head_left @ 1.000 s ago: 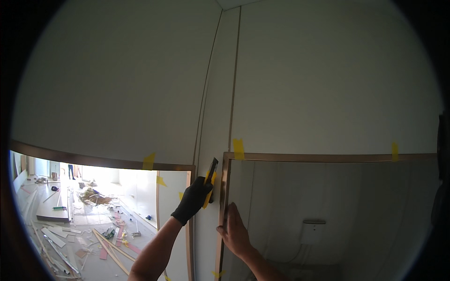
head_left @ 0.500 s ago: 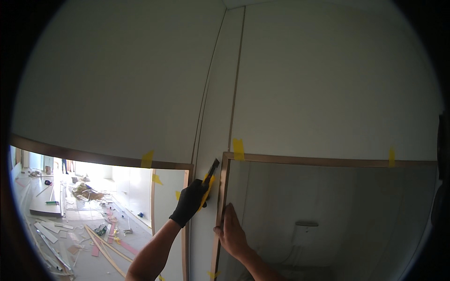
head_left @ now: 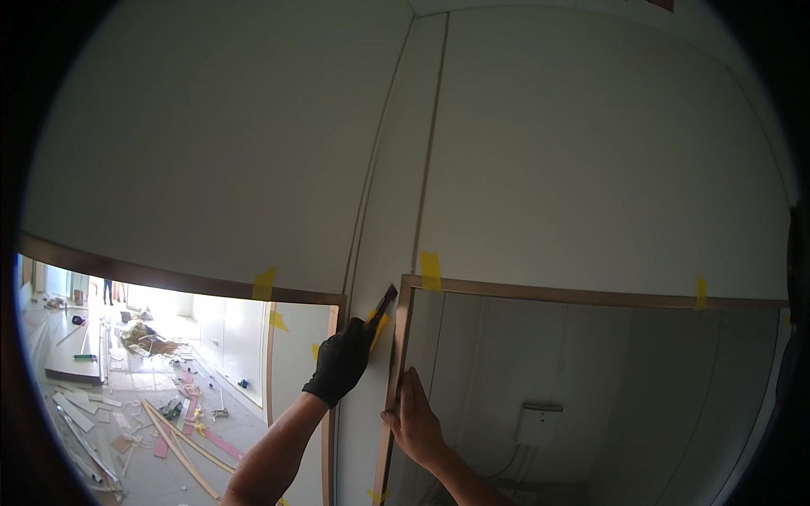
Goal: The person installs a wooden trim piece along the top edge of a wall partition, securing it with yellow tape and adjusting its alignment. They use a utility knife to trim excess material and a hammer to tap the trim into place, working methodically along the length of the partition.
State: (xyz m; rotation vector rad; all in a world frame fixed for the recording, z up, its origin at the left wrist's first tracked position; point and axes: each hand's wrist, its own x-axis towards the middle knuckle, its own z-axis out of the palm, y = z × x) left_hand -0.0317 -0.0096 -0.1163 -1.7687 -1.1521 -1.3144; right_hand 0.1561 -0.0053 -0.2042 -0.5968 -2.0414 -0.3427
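Note:
My left hand (head_left: 339,364), in a black glove, is closed around a black and yellow utility knife (head_left: 383,309). The knife's tip rests at the upper corner of a brown metal frame (head_left: 399,341), by the white wall strip beside it; whether its edge touches cannot be made out. Bare, my right hand (head_left: 418,426) grips the upright of that same frame lower down, thumb on the left side and fingers on the right. Yellow tape (head_left: 430,271) sticks across the frame's top corner.
Large white wall panels (head_left: 582,160) rise above. To the left, a second brown-framed opening (head_left: 186,281) shows a floor strewn with wood strips (head_left: 181,451), panels and scraps. People's legs (head_left: 108,292) appear far back. A white box (head_left: 540,417) hangs in the dark right-hand opening.
The view has shifted slightly. My left hand and knife stay near the frame's corner, the hand a little lower and to the left. My right hand keeps its grip on the upright.

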